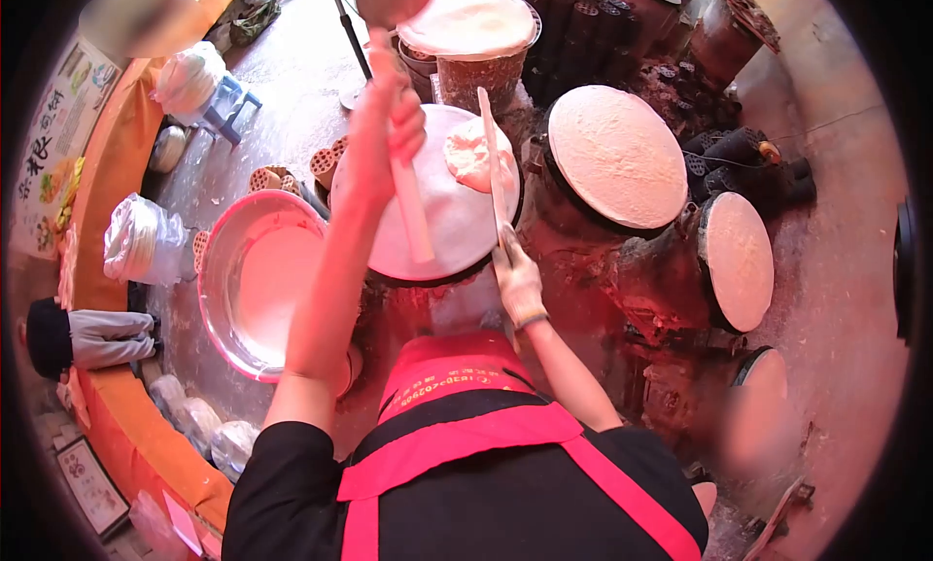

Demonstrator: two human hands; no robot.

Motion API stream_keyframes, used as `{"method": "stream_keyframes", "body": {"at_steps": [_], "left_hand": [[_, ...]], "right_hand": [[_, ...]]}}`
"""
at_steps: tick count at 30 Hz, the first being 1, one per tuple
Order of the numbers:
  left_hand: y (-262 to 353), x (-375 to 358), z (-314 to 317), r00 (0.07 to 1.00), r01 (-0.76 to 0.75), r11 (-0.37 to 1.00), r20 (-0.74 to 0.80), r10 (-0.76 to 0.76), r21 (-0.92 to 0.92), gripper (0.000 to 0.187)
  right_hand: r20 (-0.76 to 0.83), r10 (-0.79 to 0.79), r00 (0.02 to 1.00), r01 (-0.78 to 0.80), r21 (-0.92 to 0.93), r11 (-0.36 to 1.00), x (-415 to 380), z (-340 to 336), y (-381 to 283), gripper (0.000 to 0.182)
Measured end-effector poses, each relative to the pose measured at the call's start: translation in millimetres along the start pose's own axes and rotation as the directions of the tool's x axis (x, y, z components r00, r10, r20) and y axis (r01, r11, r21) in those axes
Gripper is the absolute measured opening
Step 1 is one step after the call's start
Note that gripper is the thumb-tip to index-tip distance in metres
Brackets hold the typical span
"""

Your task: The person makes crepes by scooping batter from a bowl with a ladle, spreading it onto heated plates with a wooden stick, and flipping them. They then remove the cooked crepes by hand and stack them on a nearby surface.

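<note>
Clamped on a ladle handle (408, 196), left grip (389, 133); right grip (517, 281) clasps a spreader stick (491, 162) over the griddle (442, 221).

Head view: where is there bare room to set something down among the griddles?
Bare floor lies beyond the pink basin, toward the blue stool. The near griddle is bare left of its batter blob. Crowded: dark cylinders behind the griddles.
</note>
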State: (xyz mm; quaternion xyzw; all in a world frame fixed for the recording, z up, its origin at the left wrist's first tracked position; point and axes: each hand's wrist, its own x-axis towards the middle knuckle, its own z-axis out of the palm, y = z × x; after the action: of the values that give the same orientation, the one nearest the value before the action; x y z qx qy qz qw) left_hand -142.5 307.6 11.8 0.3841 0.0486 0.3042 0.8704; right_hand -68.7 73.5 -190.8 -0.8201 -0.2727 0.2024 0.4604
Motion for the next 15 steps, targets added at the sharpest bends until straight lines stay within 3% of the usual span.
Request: {"method": "stream_keyframes", "body": {"at_steps": [2,3,4,6,7,8,10,11,14,15], "left_hand": [[31,-5,24,0.997,-0.068,0.998,0.03,0.068,-0.013,0.029],[45,-12,36,0.995,-0.049,0.997,-0.084,0.053,0.052,0.028],[50,-22,29,0.992,0.014,0.995,-0.13,-0.001,0.099,0.028],[63,-45,3,0.969,0.145,0.973,-0.227,-0.102,0.181,0.027],[65,-62,-25,0.968,0.221,0.951,-0.168,-0.187,0.215,0.022],[62,-90,-38,0.935,0.293,0.887,-0.301,-0.188,0.357,0.02],[48,-146,-53,0.846,0.38,0.853,-0.508,-0.163,0.358,0.015],[38,-173,-67,0.796,0.431,0.851,-0.571,-0.203,0.299,0.013],[14,-241,-101,0.625,0.519,0.845,-0.732,-0.271,0.13,0.012],[11,-259,-108,0.615,0.504,0.86,-0.73,-0.297,0.075,0.012]], "right_hand": [[-0.153,-0.297,0.943,0.322,0.188,0.928,38,44,30,0.046],[0.105,-0.02,0.994,-0.027,0.43,0.902,32,28,-5,0.046],[0.347,0.259,0.901,-0.415,0.517,0.749,25,11,-41,0.046],[0.407,0.277,0.87,-0.491,0.676,0.549,10,2,-54,0.047],[0.411,0.261,0.874,-0.486,0.716,0.502,1,2,-44,0.049],[0.339,0.26,0.904,-0.427,0.734,0.528,-15,7,-35,0.049],[0.202,0.375,0.905,-0.381,0.778,0.499,-47,22,-26,0.048],[0.149,0.436,0.887,-0.374,0.785,0.493,-55,36,-21,0.047],[0.167,0.406,0.899,-0.374,0.775,0.51,-52,63,-49,0.048],[0.187,0.42,0.888,-0.391,0.786,0.479,-40,72,-66,0.048]]}}
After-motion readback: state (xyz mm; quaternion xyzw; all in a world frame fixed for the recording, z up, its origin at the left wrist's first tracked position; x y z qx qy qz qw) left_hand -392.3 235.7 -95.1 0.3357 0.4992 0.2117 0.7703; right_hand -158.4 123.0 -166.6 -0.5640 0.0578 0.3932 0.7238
